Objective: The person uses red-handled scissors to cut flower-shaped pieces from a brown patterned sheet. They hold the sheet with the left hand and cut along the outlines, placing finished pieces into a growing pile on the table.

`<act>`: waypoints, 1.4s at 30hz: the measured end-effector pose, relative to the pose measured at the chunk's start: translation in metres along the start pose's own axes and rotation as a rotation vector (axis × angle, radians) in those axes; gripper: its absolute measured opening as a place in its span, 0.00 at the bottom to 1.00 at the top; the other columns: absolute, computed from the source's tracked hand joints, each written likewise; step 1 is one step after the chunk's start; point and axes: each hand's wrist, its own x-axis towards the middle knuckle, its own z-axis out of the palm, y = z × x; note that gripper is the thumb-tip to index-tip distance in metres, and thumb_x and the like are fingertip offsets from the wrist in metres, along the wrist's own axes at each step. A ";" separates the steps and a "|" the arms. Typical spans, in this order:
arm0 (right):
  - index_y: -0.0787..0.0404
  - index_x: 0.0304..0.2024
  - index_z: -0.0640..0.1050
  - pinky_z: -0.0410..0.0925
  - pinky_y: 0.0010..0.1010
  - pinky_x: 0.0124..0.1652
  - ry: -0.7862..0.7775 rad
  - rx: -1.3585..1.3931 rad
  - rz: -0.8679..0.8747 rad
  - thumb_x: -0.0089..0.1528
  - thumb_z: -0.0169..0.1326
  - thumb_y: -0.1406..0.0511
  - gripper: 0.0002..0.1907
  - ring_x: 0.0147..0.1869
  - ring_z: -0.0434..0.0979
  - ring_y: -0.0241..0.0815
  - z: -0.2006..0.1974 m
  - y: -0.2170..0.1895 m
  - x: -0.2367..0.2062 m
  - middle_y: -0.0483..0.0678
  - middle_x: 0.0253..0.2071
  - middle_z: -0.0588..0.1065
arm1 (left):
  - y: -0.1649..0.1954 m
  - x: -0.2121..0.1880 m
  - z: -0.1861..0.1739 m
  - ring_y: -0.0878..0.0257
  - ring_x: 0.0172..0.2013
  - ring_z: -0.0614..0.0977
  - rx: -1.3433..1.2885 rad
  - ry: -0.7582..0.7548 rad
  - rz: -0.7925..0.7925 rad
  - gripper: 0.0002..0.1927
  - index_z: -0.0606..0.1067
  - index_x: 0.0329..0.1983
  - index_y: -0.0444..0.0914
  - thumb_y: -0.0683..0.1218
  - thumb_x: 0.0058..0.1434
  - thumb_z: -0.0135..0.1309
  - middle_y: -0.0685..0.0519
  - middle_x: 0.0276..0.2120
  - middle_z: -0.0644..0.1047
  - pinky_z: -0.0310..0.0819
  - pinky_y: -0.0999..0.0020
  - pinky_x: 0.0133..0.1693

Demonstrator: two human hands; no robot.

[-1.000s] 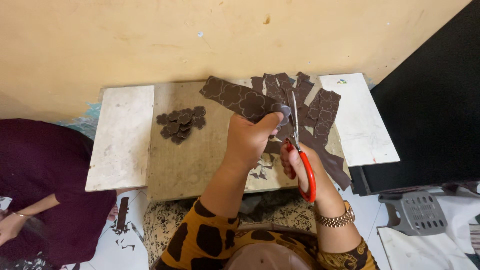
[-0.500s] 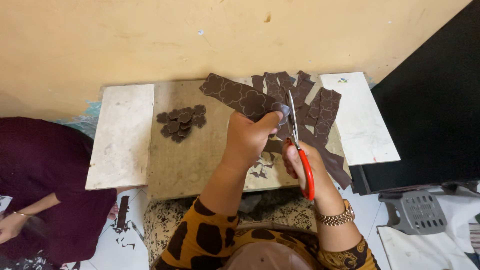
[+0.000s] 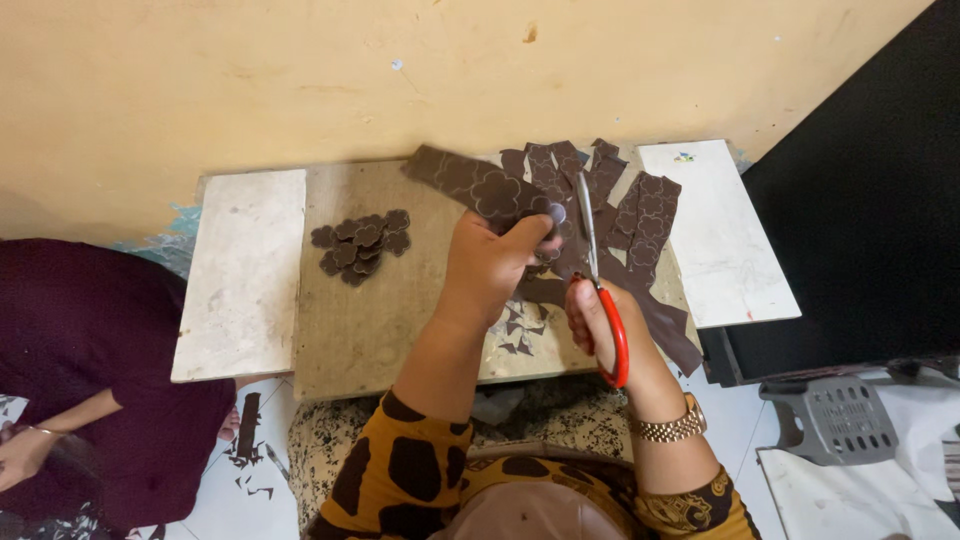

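Note:
My left hand pinches a long dark brown strip stamped with flower outlines and holds it up over the wooden board. My right hand grips red-handled scissors, blades pointing away from me beside the strip's near end. More brown strips lie fanned out under and beyond the scissors. A small pile of cut brown flower shapes sits on the board to the left of my hands. Small brown scraps lie on the board near my left wrist.
White slabs flank the board, one on the left and one on the right, against a yellow wall. Another person in dark maroon sits at the far left. A grey plastic stool stands at lower right; scraps litter the floor.
The scissors have shifted slightly and the strip has turned a little in my left hand. Everything else has stayed in place.

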 end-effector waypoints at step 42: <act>0.62 0.41 0.72 0.63 0.26 0.34 -0.173 -0.113 -0.239 0.66 0.45 0.38 0.33 0.33 0.64 0.34 0.005 -0.032 -0.022 0.41 0.29 0.66 | 0.001 -0.017 0.014 0.71 0.38 0.79 -0.084 -0.108 0.158 0.21 0.70 0.64 0.31 0.34 0.67 0.53 0.52 0.42 0.78 0.76 0.75 0.42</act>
